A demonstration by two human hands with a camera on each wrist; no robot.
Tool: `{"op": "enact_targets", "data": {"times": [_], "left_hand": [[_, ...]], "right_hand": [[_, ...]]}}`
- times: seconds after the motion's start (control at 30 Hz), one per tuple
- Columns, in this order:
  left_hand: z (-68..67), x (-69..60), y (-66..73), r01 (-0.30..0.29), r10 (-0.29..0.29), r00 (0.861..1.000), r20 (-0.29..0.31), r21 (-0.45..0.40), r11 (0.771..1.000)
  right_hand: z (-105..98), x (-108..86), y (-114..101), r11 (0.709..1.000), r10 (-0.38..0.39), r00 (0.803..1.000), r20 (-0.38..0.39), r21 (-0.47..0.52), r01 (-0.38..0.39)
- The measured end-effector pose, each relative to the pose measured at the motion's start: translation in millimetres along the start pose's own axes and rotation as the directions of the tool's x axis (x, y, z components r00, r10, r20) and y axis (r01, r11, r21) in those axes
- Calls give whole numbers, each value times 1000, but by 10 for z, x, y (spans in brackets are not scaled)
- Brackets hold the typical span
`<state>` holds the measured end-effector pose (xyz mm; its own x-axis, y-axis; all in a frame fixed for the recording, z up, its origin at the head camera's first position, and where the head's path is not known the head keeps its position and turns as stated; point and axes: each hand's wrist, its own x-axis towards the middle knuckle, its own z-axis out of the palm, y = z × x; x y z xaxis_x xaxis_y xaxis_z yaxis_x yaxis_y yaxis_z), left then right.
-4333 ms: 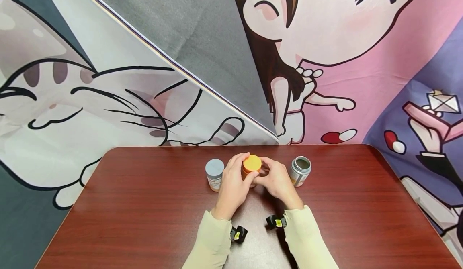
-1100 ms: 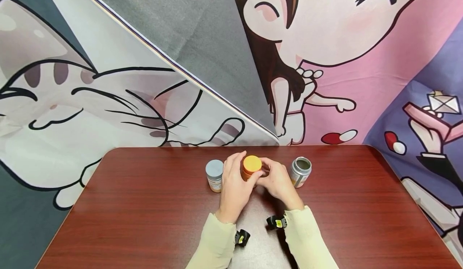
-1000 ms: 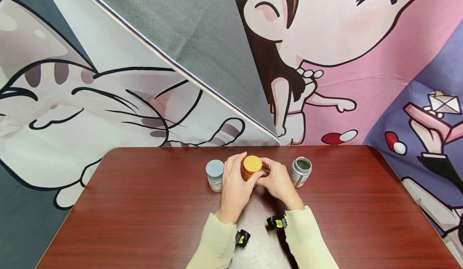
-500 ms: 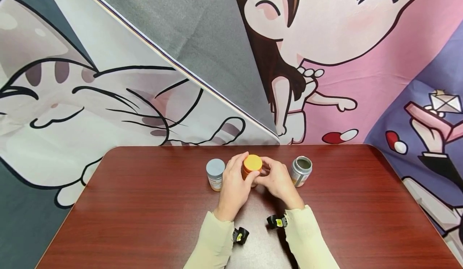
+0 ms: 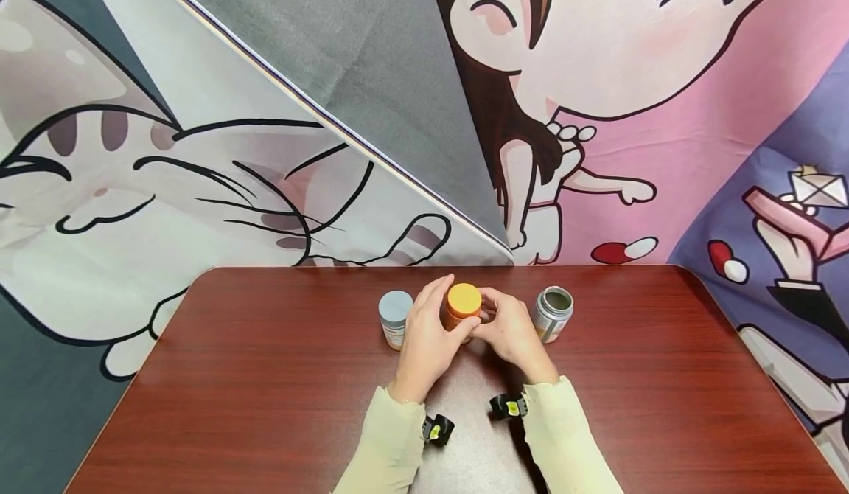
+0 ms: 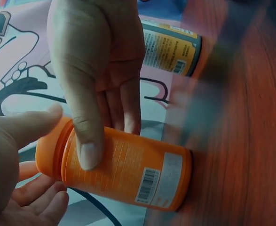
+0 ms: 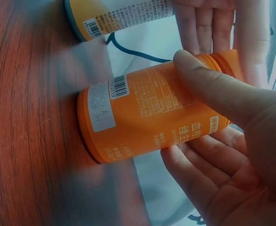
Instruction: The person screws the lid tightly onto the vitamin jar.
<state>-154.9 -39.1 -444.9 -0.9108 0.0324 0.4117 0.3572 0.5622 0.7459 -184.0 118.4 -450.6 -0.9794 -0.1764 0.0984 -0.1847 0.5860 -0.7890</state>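
Observation:
An orange supplement bottle (image 5: 463, 302) stands upright on the table between the hands. Its label and barcode show in both wrist views. My right hand (image 5: 512, 330) holds the bottle's body, thumb on the near side and fingers on the far side. At the top, my left hand (image 5: 427, 339) is curled round the orange cap (image 6: 51, 149), its thumb against one side and fingers around the other. The cap sits on the bottle. Left of the hands stands a bottle with a grey-blue lid (image 5: 395, 308). To the right is a grey bottle (image 5: 553, 315) without a lid, its mouth showing.
The reddish-brown wooden table (image 5: 265, 376) ends at a back edge just behind the bottles. Behind it hangs a cloth backdrop (image 5: 411, 96) with cartoon animals. Black wrist cameras (image 5: 439, 430) are strapped at both sleeves.
My left hand and wrist have turned slightly back and forth about the cap, the forearm now swung a little to the left. The right hand and all bottles have stayed in place.

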Motion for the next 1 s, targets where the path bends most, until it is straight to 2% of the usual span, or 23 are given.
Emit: {"op": "enact_targets", "data": {"times": [0.23,0.57,0.73,1.0], "left_hand": [[81,-18,38,-60,59,994,-90,-3,998],[149,-45,30,-80,90,984,-152,68,994],[123,-36,24,-69,78,989,-128,70,995],[53,-6,31,-81,82,996,-37,41,996]], "right_hand": [[-7,11,2,999,-26,999,-19,-42,25],[-2,1,-2,1000,-1,1000,-11,-22,1],[5,-2,-5,1000,4,1000,-4,7,-4],[-2,-5,-8,1000,6,1000,-12,25,-5]]}}
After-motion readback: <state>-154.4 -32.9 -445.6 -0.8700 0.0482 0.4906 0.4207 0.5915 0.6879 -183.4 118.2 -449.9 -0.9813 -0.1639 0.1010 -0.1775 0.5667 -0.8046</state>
